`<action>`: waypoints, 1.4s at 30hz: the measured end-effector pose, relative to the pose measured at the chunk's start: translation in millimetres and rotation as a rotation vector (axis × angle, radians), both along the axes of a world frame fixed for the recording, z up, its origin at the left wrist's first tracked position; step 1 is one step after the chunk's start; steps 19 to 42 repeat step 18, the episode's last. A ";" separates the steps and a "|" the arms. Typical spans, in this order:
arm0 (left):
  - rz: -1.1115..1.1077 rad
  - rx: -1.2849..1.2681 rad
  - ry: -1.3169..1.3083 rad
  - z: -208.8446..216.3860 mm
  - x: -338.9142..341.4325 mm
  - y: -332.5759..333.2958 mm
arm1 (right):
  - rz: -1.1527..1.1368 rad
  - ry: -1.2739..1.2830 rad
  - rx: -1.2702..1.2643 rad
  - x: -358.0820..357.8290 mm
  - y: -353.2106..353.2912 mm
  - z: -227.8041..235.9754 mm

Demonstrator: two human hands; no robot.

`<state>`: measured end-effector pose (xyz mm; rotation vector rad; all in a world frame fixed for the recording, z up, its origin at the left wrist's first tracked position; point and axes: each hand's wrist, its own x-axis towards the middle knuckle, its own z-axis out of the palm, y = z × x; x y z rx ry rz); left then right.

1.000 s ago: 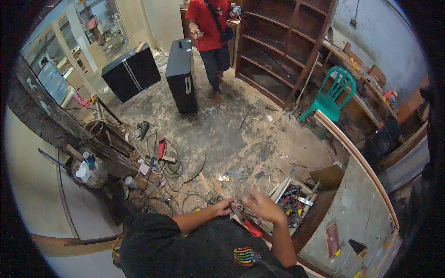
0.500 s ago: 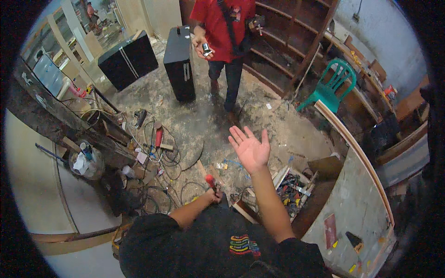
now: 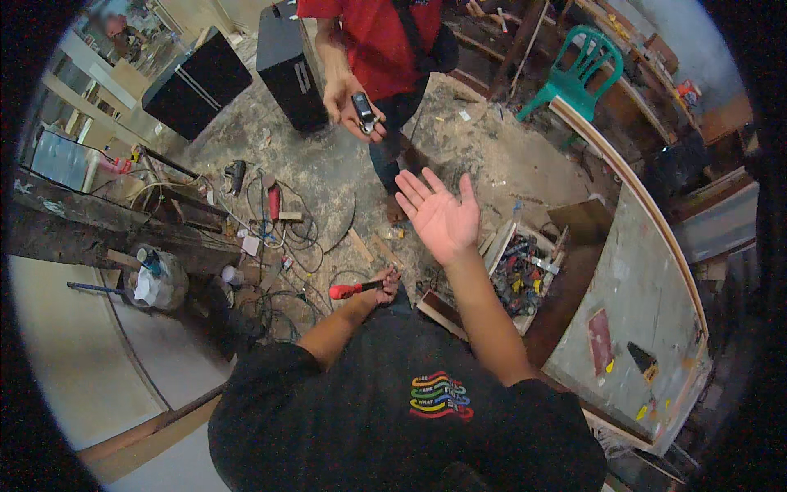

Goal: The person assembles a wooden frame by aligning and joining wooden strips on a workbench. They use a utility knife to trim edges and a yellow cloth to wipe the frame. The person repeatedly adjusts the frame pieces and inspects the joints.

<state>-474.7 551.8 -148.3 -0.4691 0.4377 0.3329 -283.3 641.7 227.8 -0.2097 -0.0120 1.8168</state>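
Note:
My left hand (image 3: 388, 287) is closed round a tool with a red-and-black handle (image 3: 348, 291), held low in front of my body. Its red end points left; the working end is mostly covered by my fingers, so its kind is unclear. Palm up and fingers spread, my right hand (image 3: 445, 217) is stretched forward with nothing in it. Just beyond it, a person in a red shirt (image 3: 381, 49) holds out a small black and silver object (image 3: 361, 111) on an open palm. That object and my right hand are apart.
A wooden box of tools and cables (image 3: 520, 275) lies beside my right forearm. A large board (image 3: 607, 295) stands at the right, near a green plastic chair (image 3: 580, 74). Cords and a red power tool (image 3: 273, 199) litter the floor at left. Two black cabinets (image 3: 197, 86) stand behind.
The person in red has come closer, bringing the black and silver object down toward my right hand. My left hand has turned the tool so its red end points left. My view has shifted.

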 end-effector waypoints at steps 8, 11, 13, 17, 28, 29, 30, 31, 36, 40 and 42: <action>0.024 -0.057 0.138 -22.5 7.2 -2.7 | 0.053 0.009 -0.164 -8.9 -9.7 -23.7; -0.035 0.053 0.155 -32.0 2.5 2.1 | 0.054 -0.063 -0.235 -13.5 -14.3 -27.7; -0.046 0.056 0.128 -37.5 3.5 3.8 | 0.042 -0.103 -0.284 -16.5 -19.4 -29.3; -0.018 0.011 0.076 -44.5 3.5 2.3 | 0.050 -0.092 -0.346 -19.2 -24.7 -31.3; -0.020 0.013 0.075 -45.9 3.5 3.6 | 0.065 -0.078 -0.339 -18.8 -24.9 -33.0; -0.020 0.013 0.075 -45.9 3.5 3.6 | 0.065 -0.078 -0.339 -18.8 -24.9 -33.0; -0.020 0.013 0.075 -45.9 3.5 3.6 | 0.065 -0.078 -0.339 -18.8 -24.9 -33.0; -0.020 0.013 0.075 -45.9 3.5 3.6 | 0.065 -0.078 -0.339 -18.8 -24.9 -33.0; -0.020 0.013 0.075 -45.9 3.5 3.6 | 0.065 -0.078 -0.339 -18.8 -24.9 -33.0; -0.020 0.013 0.075 -45.9 3.5 3.6 | 0.065 -0.078 -0.339 -18.8 -24.9 -33.0; -0.020 0.013 0.075 -45.9 3.5 3.6 | 0.065 -0.078 -0.339 -18.8 -24.9 -33.0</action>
